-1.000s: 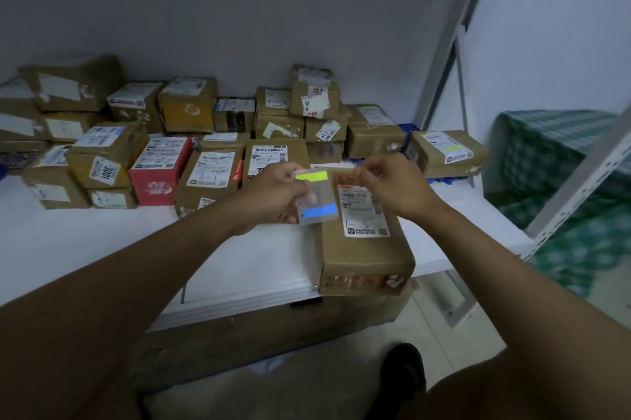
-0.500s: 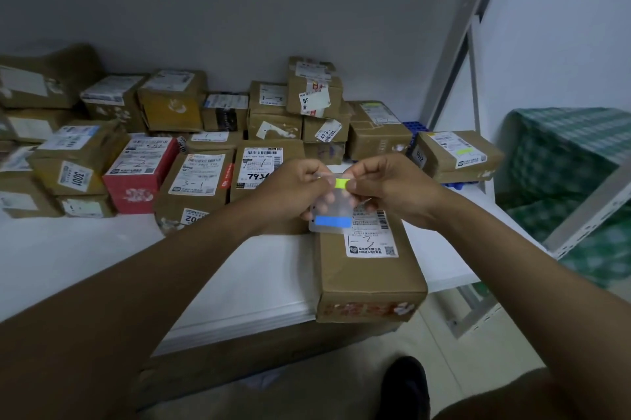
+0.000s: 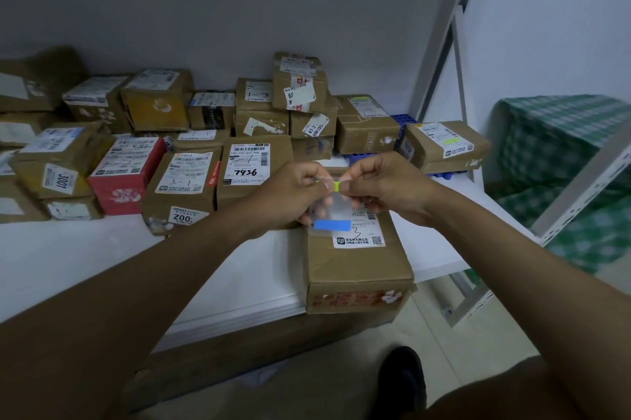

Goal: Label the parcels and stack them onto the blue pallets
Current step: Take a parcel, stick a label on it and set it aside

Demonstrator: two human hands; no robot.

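Note:
A brown cardboard parcel (image 3: pixel 355 266) with a white shipping label lies at the front edge of the white table (image 3: pixel 102 259). Just above it my left hand (image 3: pixel 290 194) holds a small translucent sticker sheet (image 3: pixel 336 211) that carries a blue sticker (image 3: pixel 332 225). My right hand (image 3: pixel 382 185) pinches a yellow-green sticker (image 3: pixel 336 186) at the sheet's top edge. Both hands meet fingertip to fingertip over the parcel's far end. A blue pallet (image 3: pixel 403 120) shows at the back right under parcels.
Many taped parcels crowd the back of the table, among them a red box (image 3: pixel 128 177) and a parcel (image 3: pixel 444 146) with a yellow-green sticker on the pallet. A white metal rack upright (image 3: pixel 440 30) stands at right, beside a green checked cloth (image 3: pixel 563 160). My shoe (image 3: pixel 403 382) is below.
My hands have closed together over the sheet, and the right fingers now pinch the yellow-green sticker, of which only a small piece shows. The view has shifted slightly right.

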